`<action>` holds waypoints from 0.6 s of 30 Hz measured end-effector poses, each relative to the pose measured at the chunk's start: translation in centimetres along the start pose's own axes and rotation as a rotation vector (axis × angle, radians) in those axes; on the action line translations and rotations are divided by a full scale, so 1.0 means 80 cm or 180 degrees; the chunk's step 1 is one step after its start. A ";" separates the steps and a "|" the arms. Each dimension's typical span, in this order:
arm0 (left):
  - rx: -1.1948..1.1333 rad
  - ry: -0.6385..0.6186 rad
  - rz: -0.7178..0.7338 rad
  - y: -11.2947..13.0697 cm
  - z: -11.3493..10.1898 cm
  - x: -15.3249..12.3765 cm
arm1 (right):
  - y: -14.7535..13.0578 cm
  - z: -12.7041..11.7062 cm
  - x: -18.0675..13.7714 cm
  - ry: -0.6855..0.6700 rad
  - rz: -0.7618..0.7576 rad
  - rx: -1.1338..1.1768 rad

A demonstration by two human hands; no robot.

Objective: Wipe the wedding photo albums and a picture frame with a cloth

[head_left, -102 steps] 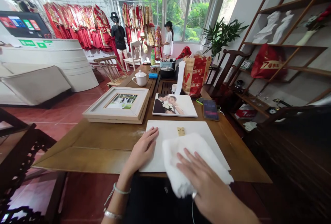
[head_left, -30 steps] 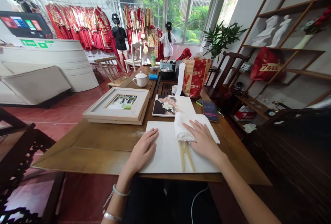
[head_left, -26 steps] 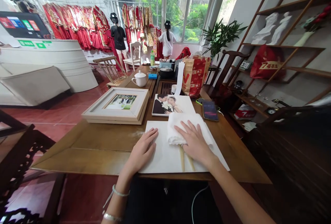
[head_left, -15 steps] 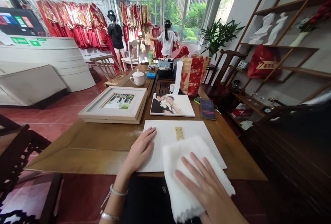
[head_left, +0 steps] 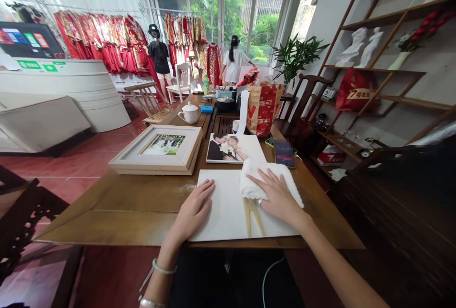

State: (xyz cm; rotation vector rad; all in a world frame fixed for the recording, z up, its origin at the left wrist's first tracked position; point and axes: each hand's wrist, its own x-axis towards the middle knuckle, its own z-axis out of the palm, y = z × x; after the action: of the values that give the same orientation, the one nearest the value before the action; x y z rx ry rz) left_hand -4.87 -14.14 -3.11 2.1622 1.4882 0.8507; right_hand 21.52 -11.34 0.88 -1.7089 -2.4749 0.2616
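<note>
White cloth [head_left: 256, 166]: bunched on the far right part of the white board [head_left: 224, 213], which lies on the surface [head_left: 135, 203].
Right grip [head_left: 280, 199]: open, fingers spread flat on the cloth, clasping nothing.
Left grip [head_left: 194, 208]: open, palm down on the board's left edge.
Changed: half a second ago the cloth lay spread at the board's near edge; the left grip has stayed.
Hidden: the wooden strut's [head_left: 247, 218] far end and the board's far right corner, under the cloth.

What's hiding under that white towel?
The white towel lies on a white board, pressed by the right hand. Two pale wooden strips stick out from under it; their top ends are covered, so what joins them cannot be seen.
</note>
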 end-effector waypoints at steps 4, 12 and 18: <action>-0.0020 0.0009 0.0013 0.000 -0.002 -0.001 | -0.027 0.000 0.010 -0.0084 -0.0365 0.0036; -0.0022 0.0015 0.0001 -0.004 0.002 -0.001 | -0.041 0.023 -0.109 -0.0076 -0.1367 -0.0032; 0.0004 0.0025 0.0003 -0.003 0.003 0.001 | -0.015 0.022 -0.156 -0.0084 -0.1528 0.0033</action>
State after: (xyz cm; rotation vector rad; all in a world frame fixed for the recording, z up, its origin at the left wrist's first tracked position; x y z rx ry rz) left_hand -4.86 -13.99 -3.46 2.1629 1.4921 0.8598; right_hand 24.51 -23.52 -0.63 -1.0599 -2.7926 0.2434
